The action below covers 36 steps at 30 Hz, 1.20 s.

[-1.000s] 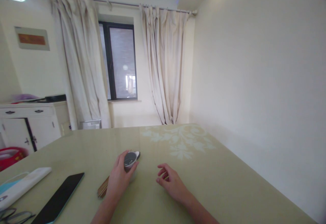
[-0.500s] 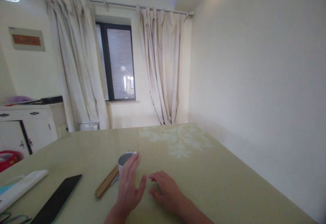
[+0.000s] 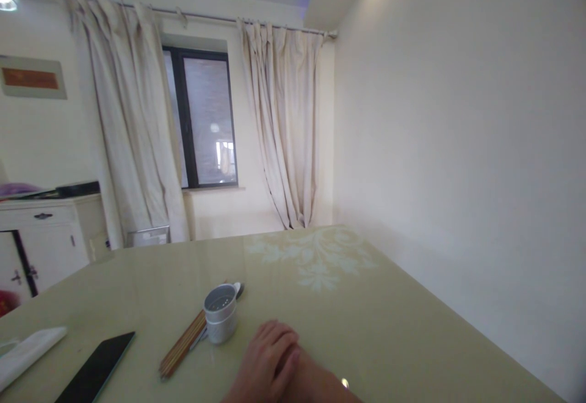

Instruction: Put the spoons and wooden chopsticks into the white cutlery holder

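From my end, the table's [image 3: 425, 354] right edge runs along the wall [image 3: 448, 146], with a wide stretch of tabletop between it and the hands. The left hand [image 3: 260, 360] lies folded over the right hand [image 3: 307, 371] (mostly covered, so I can't tell how far either's open). The silver cup [image 3: 220, 326] stands near them, ahead and left, beside some wooden sticks [image 3: 183, 345]. A second ago the left hand gripped it.

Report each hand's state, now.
Left hand: laid over the right hand, no object visible in it; open or closed unclear.
Right hand: mostly covered by the left; cannot be told.
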Each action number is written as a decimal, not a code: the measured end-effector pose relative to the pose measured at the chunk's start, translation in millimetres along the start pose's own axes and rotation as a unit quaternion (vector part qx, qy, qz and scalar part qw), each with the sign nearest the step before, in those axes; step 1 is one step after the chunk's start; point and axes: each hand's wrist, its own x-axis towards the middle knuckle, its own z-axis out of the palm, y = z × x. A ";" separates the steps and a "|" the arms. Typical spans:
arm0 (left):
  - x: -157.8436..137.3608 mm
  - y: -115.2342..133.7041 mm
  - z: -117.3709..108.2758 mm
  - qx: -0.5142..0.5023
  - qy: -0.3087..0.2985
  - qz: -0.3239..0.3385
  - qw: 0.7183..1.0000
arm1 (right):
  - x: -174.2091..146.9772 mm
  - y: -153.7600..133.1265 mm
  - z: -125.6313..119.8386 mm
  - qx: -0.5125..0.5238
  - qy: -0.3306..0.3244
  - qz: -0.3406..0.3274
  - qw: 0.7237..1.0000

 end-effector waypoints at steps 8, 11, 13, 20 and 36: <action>2.2 -35.5 -38.8 0.177 0.370 -0.256 0.876 | -0.8 -20.5 -40.5 -0.093 0.008 0.029 0.995; -0.6 -59.9 -48.3 0.138 0.330 -0.297 0.885 | 2.1 -13.5 -44.9 -0.035 0.080 0.058 0.994; -3.4 -71.2 -49.1 0.095 0.316 -0.278 0.902 | 5.6 -3.9 -44.9 0.005 0.124 0.081 0.989; -1.1 -20.4 -13.4 -0.168 0.152 -0.177 0.958 | 16.8 19.3 -61.8 0.153 0.264 0.164 0.938; -9.8 -66.8 -53.0 0.179 0.138 -0.272 0.935 | 17.1 20.4 -68.8 0.358 0.302 0.222 0.855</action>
